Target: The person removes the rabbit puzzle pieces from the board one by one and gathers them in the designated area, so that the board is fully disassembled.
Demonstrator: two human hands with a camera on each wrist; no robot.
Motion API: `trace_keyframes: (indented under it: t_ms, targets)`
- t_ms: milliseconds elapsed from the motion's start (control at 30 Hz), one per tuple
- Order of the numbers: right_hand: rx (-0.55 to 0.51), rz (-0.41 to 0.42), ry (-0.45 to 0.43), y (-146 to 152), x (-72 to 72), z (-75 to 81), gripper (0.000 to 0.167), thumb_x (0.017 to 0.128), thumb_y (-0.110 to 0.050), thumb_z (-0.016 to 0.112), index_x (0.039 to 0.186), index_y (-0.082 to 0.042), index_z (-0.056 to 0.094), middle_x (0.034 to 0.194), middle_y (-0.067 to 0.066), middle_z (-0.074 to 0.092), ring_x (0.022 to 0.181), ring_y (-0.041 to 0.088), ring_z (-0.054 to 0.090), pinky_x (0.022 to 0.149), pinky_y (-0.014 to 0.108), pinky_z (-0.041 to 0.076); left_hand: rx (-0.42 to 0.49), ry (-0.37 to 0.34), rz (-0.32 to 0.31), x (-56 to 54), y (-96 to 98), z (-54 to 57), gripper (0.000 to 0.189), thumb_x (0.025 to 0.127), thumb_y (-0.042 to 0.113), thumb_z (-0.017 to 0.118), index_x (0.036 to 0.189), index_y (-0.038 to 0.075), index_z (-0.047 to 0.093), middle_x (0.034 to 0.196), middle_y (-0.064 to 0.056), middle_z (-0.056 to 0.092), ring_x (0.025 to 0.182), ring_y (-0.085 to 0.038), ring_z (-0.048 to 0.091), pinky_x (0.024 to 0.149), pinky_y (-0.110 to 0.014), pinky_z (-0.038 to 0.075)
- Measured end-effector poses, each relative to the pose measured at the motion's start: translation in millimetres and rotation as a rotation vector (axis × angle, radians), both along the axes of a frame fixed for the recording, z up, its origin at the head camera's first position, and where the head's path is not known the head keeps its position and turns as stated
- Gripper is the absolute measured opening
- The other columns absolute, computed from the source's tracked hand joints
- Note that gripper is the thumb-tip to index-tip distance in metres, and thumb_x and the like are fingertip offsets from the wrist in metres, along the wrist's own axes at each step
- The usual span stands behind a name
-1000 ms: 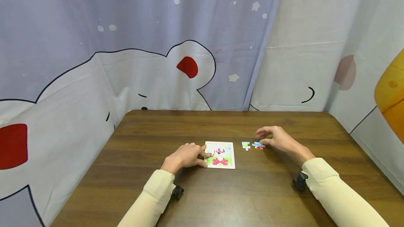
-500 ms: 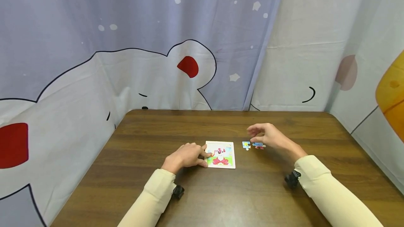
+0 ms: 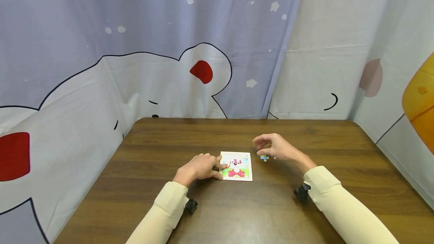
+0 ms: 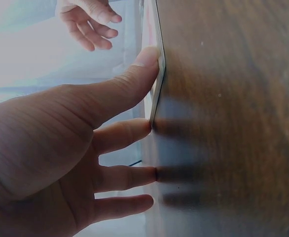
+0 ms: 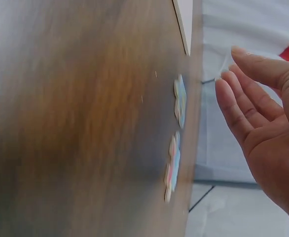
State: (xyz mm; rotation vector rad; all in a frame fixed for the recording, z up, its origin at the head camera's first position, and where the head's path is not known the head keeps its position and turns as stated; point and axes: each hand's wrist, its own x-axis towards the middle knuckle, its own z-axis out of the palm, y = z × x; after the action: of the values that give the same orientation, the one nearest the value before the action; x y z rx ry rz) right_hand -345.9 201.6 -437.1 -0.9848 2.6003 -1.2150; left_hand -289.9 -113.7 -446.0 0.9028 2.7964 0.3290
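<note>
1. One framed puzzle (image 3: 236, 167) lay flat on the table (image 3: 237, 212).
2. The left hand (image 3: 200, 166), fingers extended, touched its left side with thumb and forefinger, probably to stop it sliding.
3. To its right, a pale-blue piece (image 5: 181, 102) and a blue-and-pink piece (image 5: 173, 168) lay apart, presumably for easy reach.
4. The right hand (image 3: 275, 148) hung above the table near them, thumb and fingers loosely parted, holding nothing.

A brown wood-grain table (image 3: 176, 134) with rounded far corners stands before me. Behind it hangs lilac and white cloth (image 3: 145, 14), printed with cartoon shapes. The table's near part shines softly.
</note>
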Motion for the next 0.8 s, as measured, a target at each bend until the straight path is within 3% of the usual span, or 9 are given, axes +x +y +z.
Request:
trace_keyframes:
  t_ms: [267,433,800]
  targets:
    - [-0.015,0.092,-0.042,-26,0.7,-10.7,0.034,0.086,0.003,0.075,0.119,0.008,0.066,0.11,0.02,0.071,0.092,0.024,0.067,0.079,0.035,0.056,-0.002,-0.002,0.001,-0.9,1.1,-0.6,0.049,0.085,0.046,0.074,0.131,0.027,0.068,0.148,-0.009,0.048,0.123,-0.036,0.057,0.08,-0.037,0.054]
    - [0.03,0.103,-0.064,-37,0.1,-15.0,0.035,0.086,0.002,0.075,0.12,0.004,0.068,0.109,0.013,0.072,0.087,0.015,0.064,0.076,0.028,0.053,0.001,0.006,-0.008,-0.2,1.8,0.4,0.049,0.085,0.045,0.074,0.13,0.027,0.068,0.147,-0.01,0.049,0.119,-0.035,0.06,0.079,-0.038,0.054]
    - [0.119,0.164,-0.042,-50,0.4,-17.3,0.033,0.085,0.002,0.076,0.117,-0.002,0.07,0.101,0.005,0.071,0.084,0.013,0.062,0.072,0.027,0.051,0.003,0.018,-0.017,0.5,0.1,2.1,0.048,0.085,0.045,0.075,0.129,0.026,0.069,0.145,-0.012,0.051,0.111,-0.035,0.064,0.074,-0.035,0.054]
